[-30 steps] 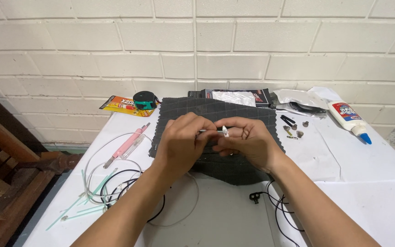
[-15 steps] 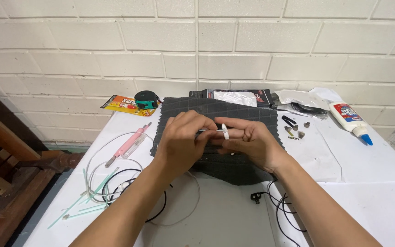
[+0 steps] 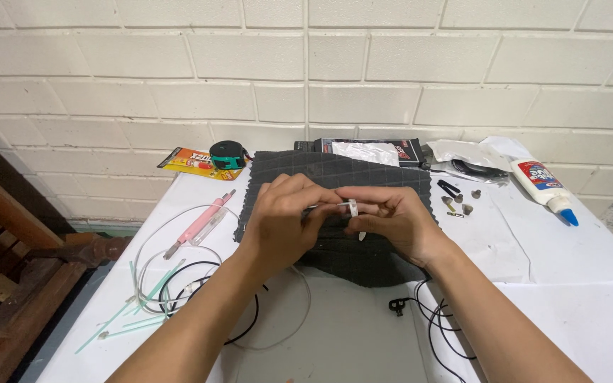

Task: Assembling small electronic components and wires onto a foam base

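My left hand [image 3: 285, 216] and my right hand [image 3: 391, 220] meet above a dark checked cloth [image 3: 335, 177] on a white table [image 3: 576, 284]. Between their fingertips they pinch a thin wire with a small white ring-shaped piece [image 3: 353, 208] on it. A short white end hangs down below my right fingers. The fingers hide most of the wire.
White and black cables [image 3: 179, 284] and pale green sticks [image 3: 136, 305] lie at the left, with a pink tool [image 3: 199, 225]. A black tape roll [image 3: 228, 154], orange packet [image 3: 189, 162], dark box [image 3: 370, 150], glue bottle [image 3: 546, 190] and small metal parts [image 3: 459, 202] sit near the brick wall. A wooden chair [image 3: 8, 284] stands left.
Both hands have stayed above the cloth. The white ring piece has shifted slightly between the fingertips.
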